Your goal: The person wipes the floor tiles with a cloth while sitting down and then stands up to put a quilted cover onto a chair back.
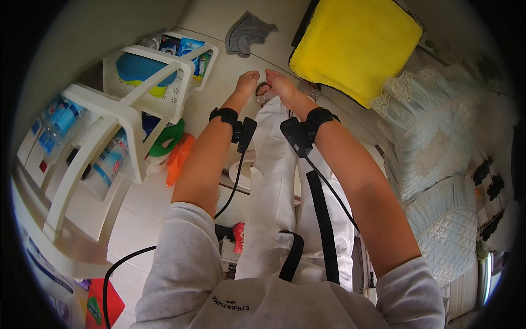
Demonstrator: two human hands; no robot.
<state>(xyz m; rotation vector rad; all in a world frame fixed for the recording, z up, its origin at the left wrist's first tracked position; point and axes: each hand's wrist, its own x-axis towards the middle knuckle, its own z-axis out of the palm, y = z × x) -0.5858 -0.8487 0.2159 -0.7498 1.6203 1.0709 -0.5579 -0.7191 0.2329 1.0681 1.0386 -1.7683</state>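
My left hand (248,82) and my right hand (280,83) are held out low in front of me, close together but apart. Their fingers are curled inward, and no object shows in either one. Below them are my feet in sandals (263,91), partly covered by the right hand. A crumpled grey cloth (248,35) lies on the pale tiled floor beyond my hands. To the right of it is a fluffy yellow cloth with a dark edge (355,49), spread over something that I cannot make out.
A white plastic tiered rack (135,119) on the left holds packets, bottles and a blue item (144,70). Green (166,140) and orange (180,158) containers stand beside it. A pale blue quilted cover with lace (435,164) is at right. Cables run from my wrist devices (296,135).
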